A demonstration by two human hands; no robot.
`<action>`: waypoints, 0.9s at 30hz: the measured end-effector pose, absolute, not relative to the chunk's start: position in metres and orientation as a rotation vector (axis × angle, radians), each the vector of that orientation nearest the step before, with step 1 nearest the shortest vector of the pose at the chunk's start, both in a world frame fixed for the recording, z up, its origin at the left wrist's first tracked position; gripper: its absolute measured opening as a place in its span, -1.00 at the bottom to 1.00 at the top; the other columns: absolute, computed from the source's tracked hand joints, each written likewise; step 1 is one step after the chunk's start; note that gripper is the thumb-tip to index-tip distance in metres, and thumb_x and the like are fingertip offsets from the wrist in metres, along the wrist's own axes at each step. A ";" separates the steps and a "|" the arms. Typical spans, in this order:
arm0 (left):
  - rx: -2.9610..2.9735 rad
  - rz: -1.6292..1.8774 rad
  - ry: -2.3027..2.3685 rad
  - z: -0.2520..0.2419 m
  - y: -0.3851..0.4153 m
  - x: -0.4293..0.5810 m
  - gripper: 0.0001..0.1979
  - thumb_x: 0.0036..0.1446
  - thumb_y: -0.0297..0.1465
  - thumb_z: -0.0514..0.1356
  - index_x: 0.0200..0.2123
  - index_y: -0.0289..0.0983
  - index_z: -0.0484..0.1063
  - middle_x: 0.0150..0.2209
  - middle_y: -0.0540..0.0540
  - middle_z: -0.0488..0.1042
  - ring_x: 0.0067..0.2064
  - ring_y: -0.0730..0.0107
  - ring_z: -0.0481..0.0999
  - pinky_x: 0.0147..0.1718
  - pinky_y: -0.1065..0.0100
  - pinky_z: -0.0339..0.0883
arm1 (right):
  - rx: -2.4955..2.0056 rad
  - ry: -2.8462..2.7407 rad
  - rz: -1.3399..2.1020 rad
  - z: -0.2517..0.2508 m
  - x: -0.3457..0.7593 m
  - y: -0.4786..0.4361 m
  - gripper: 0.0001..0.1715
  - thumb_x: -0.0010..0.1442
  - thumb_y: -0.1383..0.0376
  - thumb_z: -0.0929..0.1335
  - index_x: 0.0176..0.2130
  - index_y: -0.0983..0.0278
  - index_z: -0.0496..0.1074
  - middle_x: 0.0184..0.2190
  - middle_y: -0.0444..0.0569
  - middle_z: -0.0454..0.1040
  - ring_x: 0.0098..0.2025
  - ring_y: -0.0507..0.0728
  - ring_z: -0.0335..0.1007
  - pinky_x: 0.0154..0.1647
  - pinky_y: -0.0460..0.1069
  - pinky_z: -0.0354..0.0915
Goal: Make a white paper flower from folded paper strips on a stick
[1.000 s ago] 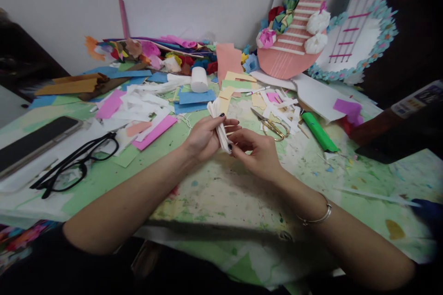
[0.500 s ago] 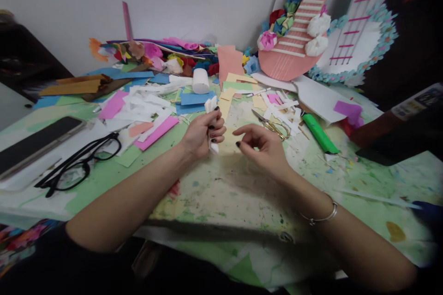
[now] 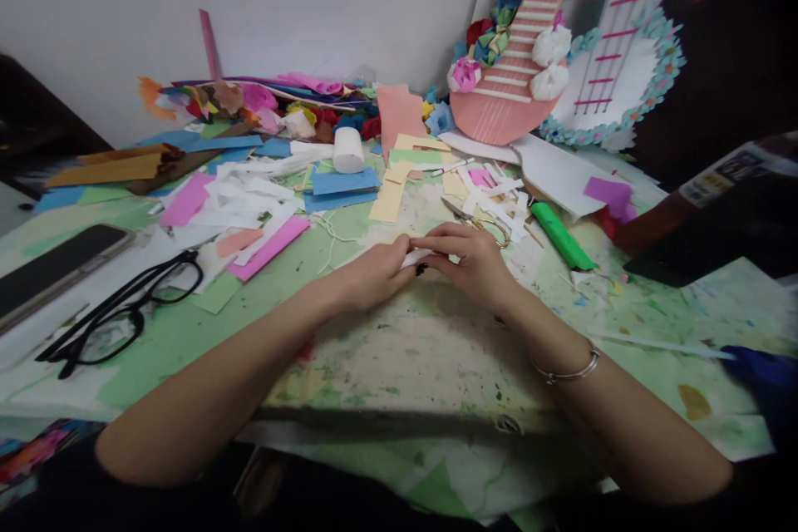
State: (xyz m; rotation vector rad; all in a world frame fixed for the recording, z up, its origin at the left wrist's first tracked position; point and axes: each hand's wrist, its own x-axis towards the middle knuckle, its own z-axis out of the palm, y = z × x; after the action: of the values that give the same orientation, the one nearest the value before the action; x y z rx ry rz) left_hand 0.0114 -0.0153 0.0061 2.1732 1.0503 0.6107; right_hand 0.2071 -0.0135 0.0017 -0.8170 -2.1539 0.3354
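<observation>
A folded strip of white paper lies between my two hands above the paint-stained table. My left hand is closed around one end of it, with most of the strip hidden in the fingers. From the other side my right hand pinches the strip between thumb and fingertips, its fingers touching the left hand. Gold-handled scissors rest just beyond the right hand. Past the left hand, thin white string trails over the table near folded blue paper.
Black eyeglasses and a phone lie at left. White paper strips and a white roll are further back. A green tube and a dark bottle are at right. Paper-flower decorations lean on the wall.
My right hand has moved in and taken hold of the strip. My left hand has turned the strip from upright to nearly level, lower down. The camera view has shifted slightly.
</observation>
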 end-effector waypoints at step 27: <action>2.506 0.799 1.100 -0.007 -0.008 -0.042 -0.68 0.24 -0.43 0.12 0.05 -0.25 0.41 -0.20 -0.12 0.45 -0.20 0.37 0.42 -0.23 0.34 0.34 | -0.994 -2.362 0.066 -0.018 0.208 -0.008 -0.66 0.32 0.43 0.20 -0.02 0.31 0.47 -0.27 0.09 0.43 -0.23 0.13 0.24 -0.24 0.03 0.30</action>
State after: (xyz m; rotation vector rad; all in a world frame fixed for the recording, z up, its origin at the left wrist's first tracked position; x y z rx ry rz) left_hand -0.0419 -0.0081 -0.0072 2.5065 1.1003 0.7992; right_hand 0.2078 -0.0078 -0.0181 -0.9945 -2.3619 0.0655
